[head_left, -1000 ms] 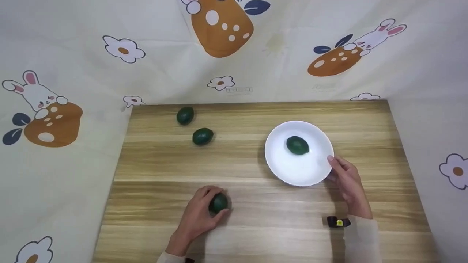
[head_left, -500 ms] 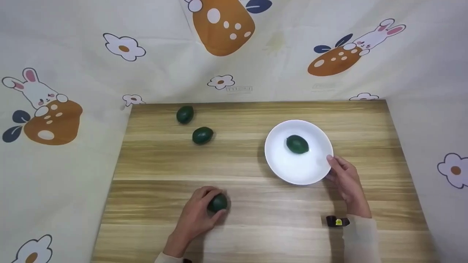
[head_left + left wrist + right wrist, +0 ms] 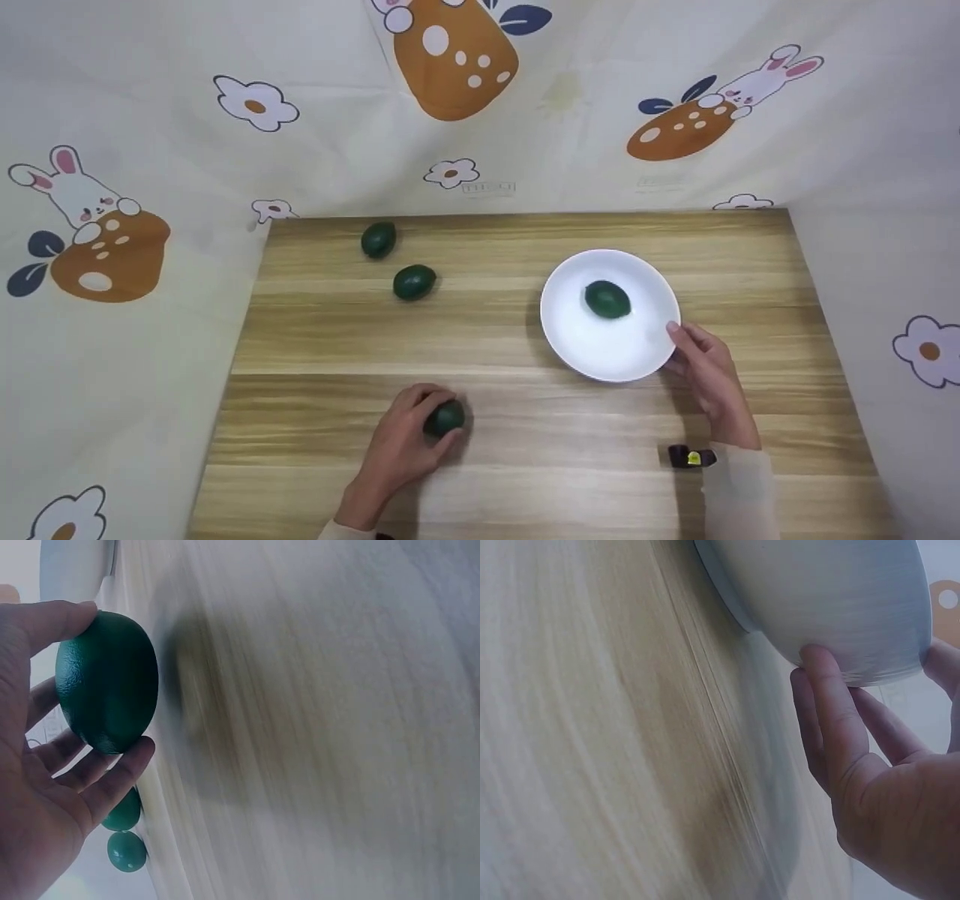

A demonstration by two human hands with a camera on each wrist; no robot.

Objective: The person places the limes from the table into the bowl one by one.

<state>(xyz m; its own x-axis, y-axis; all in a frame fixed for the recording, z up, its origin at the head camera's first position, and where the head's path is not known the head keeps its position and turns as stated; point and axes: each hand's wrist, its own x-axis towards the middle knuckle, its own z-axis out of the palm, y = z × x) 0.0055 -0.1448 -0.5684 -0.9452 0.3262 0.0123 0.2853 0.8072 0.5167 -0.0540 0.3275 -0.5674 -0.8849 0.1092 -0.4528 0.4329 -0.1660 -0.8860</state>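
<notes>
My left hand (image 3: 405,439) holds a dark green lime (image 3: 445,418) over the near left part of the table, thumb on one side and fingers on the other. In the left wrist view this lime (image 3: 109,682) looks smooth and oval; whether it touches the wood I cannot tell. At the right, my right hand (image 3: 712,375) grips the edge of a white bowl (image 3: 600,349), its thumb at the rim and fingers (image 3: 836,712) against the underside. Inside the bowl lies one lime (image 3: 607,300). Two more limes, one (image 3: 415,283) nearer and one (image 3: 379,240) farther, lie toward the back left.
A wood-grain table (image 3: 502,330) carries everything. Pale cloth (image 3: 337,157) printed with rabbits and flowers encloses its back and sides. A dark strap piece with a yellow mark (image 3: 691,457) shows beside my right sleeve (image 3: 739,491).
Both hands keep their holds on the lime and the bowl, nearly still. The whole view shifts very slightly; the other limes stay where they are.
</notes>
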